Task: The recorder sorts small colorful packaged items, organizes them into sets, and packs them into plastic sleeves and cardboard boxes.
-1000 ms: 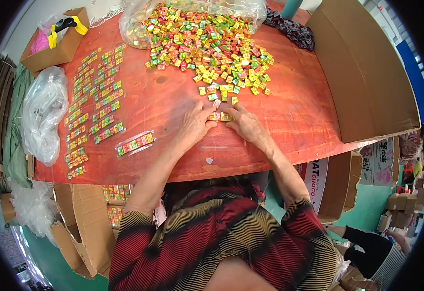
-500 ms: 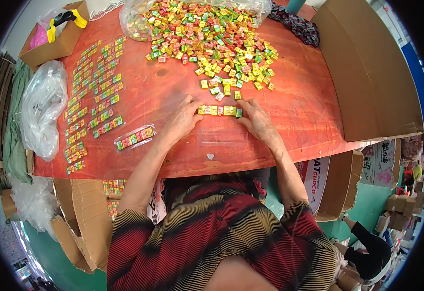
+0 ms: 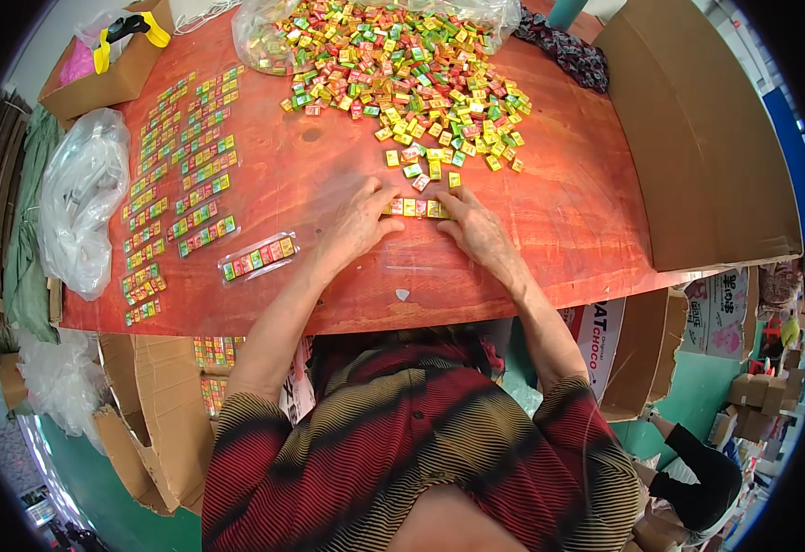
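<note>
Left hand (image 3: 356,225) and right hand (image 3: 481,232) closed inward, grip pinching box row (image 3: 415,208) near pile (image 3: 402,78).

Across my feed, a red tabletop (image 3: 577,212): heaped small coloured boxes (image 3: 411,74) at the far side, short rows (image 3: 204,198) ranked left, a film-wrapped strip (image 3: 260,258) nearer, one front row (image 3: 416,208), and probably crumpled cloth (image 3: 573,57) beyond.

Bright light; lines bow toward black rims; at nine o'clock, glare whitens the plastic bag (image 3: 85,204).
</note>
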`<state>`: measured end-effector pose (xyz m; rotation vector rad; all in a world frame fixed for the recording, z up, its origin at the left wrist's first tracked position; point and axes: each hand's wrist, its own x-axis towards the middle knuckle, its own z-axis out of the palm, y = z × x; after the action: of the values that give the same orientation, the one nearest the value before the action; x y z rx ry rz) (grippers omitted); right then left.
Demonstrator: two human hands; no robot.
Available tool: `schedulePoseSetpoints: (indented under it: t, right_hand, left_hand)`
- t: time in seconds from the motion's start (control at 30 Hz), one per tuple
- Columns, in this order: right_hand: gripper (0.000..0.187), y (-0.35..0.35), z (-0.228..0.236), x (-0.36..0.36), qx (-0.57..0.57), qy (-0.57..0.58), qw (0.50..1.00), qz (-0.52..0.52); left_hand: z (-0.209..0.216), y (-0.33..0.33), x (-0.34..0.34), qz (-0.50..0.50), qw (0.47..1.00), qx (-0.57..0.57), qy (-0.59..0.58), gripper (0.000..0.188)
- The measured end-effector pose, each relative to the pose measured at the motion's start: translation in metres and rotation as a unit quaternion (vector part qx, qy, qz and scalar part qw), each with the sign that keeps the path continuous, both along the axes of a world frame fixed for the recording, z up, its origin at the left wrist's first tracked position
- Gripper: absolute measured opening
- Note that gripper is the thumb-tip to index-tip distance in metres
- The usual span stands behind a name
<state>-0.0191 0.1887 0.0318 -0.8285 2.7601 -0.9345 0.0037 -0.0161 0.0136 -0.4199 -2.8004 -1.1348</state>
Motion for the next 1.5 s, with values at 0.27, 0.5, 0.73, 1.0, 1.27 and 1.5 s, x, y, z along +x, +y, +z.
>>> schedulePoseSetpoints:
  t: [0.27,0.5,0.73,1.0,1.27,1.5]
  right_hand:
    - [0.029,-0.005,-0.009,0.000,-0.041,0.047,0.998,-0.013]
    - [0.026,0.018,-0.002,0.053,-0.050,0.054,0.997,-0.001]
    - [0.056,0.023,-0.017,0.094,0.125,0.109,0.986,-0.009]
    - [0.081,0.018,-0.021,0.095,0.134,0.052,0.988,0.053]
    - [0.072,-0.058,-0.019,0.091,0.052,0.068,0.977,0.193]
    - [0.058,-0.122,-0.030,0.082,-0.117,-0.018,0.954,0.275]
  left_hand:
    - [-0.001,0.017,-0.002,0.017,1.000,-0.023,0.007,0.031]
    - [0.010,0.043,0.062,0.063,0.996,-0.053,0.028,0.035]
    - [-0.011,0.049,0.092,0.031,0.952,-0.266,0.149,0.059]
    - [-0.007,0.047,0.099,0.018,0.974,-0.219,0.061,0.065]
    - [-0.011,-0.002,0.136,0.136,0.961,-0.241,0.000,0.068]
    - [-0.001,-0.073,0.135,0.247,0.904,-0.343,-0.063,0.070]
